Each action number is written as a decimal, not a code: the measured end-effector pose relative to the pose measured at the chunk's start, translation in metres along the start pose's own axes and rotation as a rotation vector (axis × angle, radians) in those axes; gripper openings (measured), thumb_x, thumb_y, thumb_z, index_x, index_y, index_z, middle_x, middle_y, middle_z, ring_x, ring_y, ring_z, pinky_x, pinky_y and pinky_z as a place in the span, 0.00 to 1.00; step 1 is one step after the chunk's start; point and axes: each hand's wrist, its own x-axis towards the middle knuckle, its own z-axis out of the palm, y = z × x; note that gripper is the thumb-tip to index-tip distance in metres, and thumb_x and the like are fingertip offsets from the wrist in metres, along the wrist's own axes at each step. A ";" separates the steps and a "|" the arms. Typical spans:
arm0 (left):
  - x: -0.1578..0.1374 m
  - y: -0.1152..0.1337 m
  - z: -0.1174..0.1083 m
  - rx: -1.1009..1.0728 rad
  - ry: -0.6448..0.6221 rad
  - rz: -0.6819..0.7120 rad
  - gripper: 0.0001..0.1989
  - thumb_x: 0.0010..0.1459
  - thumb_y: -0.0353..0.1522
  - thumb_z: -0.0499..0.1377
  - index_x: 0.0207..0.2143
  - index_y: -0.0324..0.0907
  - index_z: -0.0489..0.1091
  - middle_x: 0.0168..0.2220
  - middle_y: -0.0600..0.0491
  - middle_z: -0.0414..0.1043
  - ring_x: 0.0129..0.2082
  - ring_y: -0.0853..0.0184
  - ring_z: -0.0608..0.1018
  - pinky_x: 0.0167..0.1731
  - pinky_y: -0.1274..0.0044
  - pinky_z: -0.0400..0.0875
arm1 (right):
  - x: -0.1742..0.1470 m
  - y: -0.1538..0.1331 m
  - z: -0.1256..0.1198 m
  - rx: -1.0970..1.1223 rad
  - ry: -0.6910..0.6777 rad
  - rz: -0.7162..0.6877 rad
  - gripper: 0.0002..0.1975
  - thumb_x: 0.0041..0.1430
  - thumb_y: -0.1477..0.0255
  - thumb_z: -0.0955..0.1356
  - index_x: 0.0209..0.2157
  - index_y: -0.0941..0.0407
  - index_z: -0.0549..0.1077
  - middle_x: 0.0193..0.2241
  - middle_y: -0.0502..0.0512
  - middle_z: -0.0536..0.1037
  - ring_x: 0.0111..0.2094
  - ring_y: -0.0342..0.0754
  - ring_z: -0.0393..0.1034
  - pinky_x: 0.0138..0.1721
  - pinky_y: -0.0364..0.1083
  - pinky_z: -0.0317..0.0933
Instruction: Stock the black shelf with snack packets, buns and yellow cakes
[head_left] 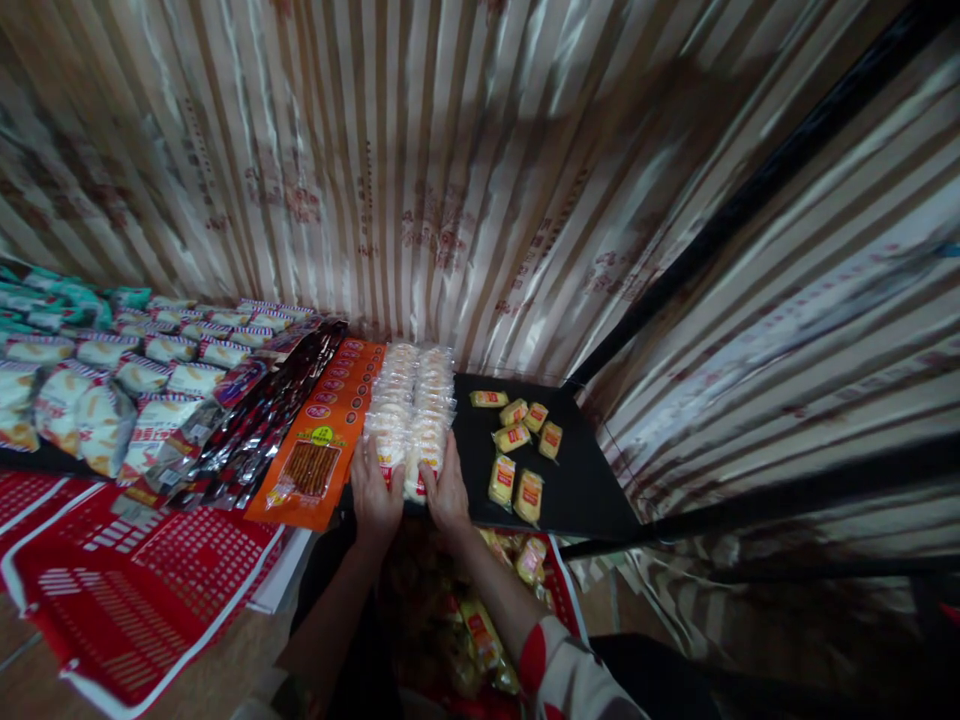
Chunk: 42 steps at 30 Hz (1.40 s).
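Two side-by-side rows of white round crackers (pixel 409 395) in clear wrappers stand on the black shelf (pixel 585 490), running back towards the curtain. My left hand (pixel 377 497) grips the near end of the left row, thumb on the front packet. At the right row's near end, my right hand (pixel 446 490) has its fingers along the outer side and its thumb on the front. Red print shows on the front packets between my thumbs. An orange snack bag (pixel 319 450) lies just left of my left hand. Several small yellow wrapped cakes (pixel 512 437) lie to the right.
Dark red-and-black packets (pixel 259 420) and several white snack bags (pixel 112 410) fill the shelf's left. Below are a red basket (pixel 150 590) and, between my legs, more yellow packets (pixel 480 635). A striped curtain (pixel 420 180) hangs behind; black frame bars (pixel 675 270) slant at right.
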 end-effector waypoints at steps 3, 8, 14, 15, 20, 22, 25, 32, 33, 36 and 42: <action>0.001 -0.001 0.000 0.003 0.010 0.016 0.31 0.61 0.40 0.49 0.62 0.34 0.48 0.60 0.35 0.52 0.61 0.52 0.56 0.57 0.60 0.56 | 0.000 0.001 0.004 -0.021 0.010 0.000 0.33 0.61 0.60 0.57 0.62 0.64 0.47 0.61 0.67 0.56 0.62 0.54 0.50 0.59 0.54 0.51; 0.001 -0.002 0.000 0.027 0.013 0.035 0.31 0.61 0.39 0.50 0.62 0.35 0.48 0.61 0.35 0.51 0.61 0.52 0.56 0.56 0.60 0.57 | -0.001 0.003 0.007 -0.042 0.028 -0.029 0.33 0.62 0.58 0.55 0.62 0.66 0.48 0.60 0.69 0.56 0.62 0.55 0.49 0.59 0.55 0.51; 0.001 0.007 -0.004 0.109 0.062 0.073 0.35 0.59 0.38 0.51 0.64 0.33 0.42 0.65 0.33 0.36 0.64 0.46 0.47 0.56 0.55 0.54 | -0.004 0.007 0.008 -0.072 0.080 -0.085 0.33 0.63 0.58 0.55 0.63 0.62 0.46 0.62 0.67 0.52 0.63 0.56 0.46 0.59 0.58 0.51; 0.001 0.009 -0.005 0.134 0.074 0.093 0.35 0.59 0.38 0.52 0.64 0.33 0.42 0.65 0.33 0.35 0.64 0.46 0.46 0.57 0.55 0.53 | -0.004 0.007 0.008 -0.074 0.083 -0.085 0.33 0.63 0.58 0.55 0.63 0.62 0.45 0.62 0.67 0.51 0.63 0.56 0.45 0.59 0.58 0.51; 0.000 0.016 -0.006 0.227 0.082 0.179 0.35 0.57 0.38 0.55 0.63 0.36 0.46 0.66 0.35 0.34 0.64 0.46 0.45 0.57 0.54 0.51 | -0.005 0.006 0.008 -0.070 0.082 -0.076 0.33 0.63 0.57 0.54 0.63 0.62 0.45 0.63 0.66 0.51 0.64 0.56 0.44 0.59 0.59 0.51; -0.001 0.016 -0.007 0.230 0.086 0.198 0.37 0.55 0.40 0.56 0.63 0.36 0.48 0.66 0.36 0.34 0.64 0.46 0.45 0.57 0.54 0.50 | -0.005 0.006 0.007 -0.056 0.094 -0.076 0.34 0.63 0.56 0.54 0.63 0.63 0.46 0.63 0.67 0.51 0.63 0.57 0.45 0.58 0.59 0.53; -0.003 0.017 -0.008 0.237 0.064 0.245 0.37 0.54 0.42 0.57 0.62 0.36 0.51 0.66 0.36 0.35 0.64 0.46 0.47 0.58 0.54 0.49 | -0.003 0.006 0.005 -0.031 0.117 -0.049 0.33 0.63 0.57 0.54 0.63 0.63 0.45 0.62 0.68 0.52 0.63 0.58 0.47 0.57 0.60 0.53; -0.010 0.018 -0.003 0.316 -0.018 0.258 0.35 0.53 0.41 0.57 0.61 0.39 0.54 0.65 0.38 0.41 0.64 0.45 0.45 0.57 0.51 0.47 | -0.002 0.005 0.002 0.057 0.051 0.019 0.30 0.65 0.60 0.51 0.64 0.59 0.42 0.62 0.62 0.53 0.63 0.52 0.48 0.59 0.55 0.51; -0.010 0.018 -0.002 0.314 -0.016 0.253 0.35 0.53 0.41 0.57 0.61 0.39 0.53 0.65 0.38 0.41 0.64 0.45 0.45 0.57 0.51 0.48 | -0.003 0.005 0.000 0.073 0.040 0.025 0.30 0.65 0.60 0.52 0.64 0.58 0.41 0.62 0.62 0.54 0.63 0.52 0.47 0.59 0.54 0.51; -0.008 0.019 0.000 0.293 -0.014 0.243 0.36 0.52 0.42 0.58 0.61 0.40 0.53 0.65 0.38 0.42 0.64 0.45 0.46 0.57 0.51 0.48 | 0.000 0.005 -0.005 0.148 0.025 0.045 0.31 0.65 0.59 0.52 0.65 0.57 0.39 0.63 0.60 0.53 0.63 0.50 0.46 0.59 0.53 0.51; -0.005 0.023 -0.002 0.266 -0.017 0.215 0.37 0.51 0.43 0.58 0.61 0.39 0.53 0.65 0.38 0.41 0.64 0.45 0.45 0.57 0.51 0.47 | 0.030 0.014 -0.008 0.321 0.028 0.124 0.33 0.64 0.56 0.51 0.65 0.56 0.39 0.63 0.60 0.51 0.63 0.49 0.47 0.59 0.55 0.50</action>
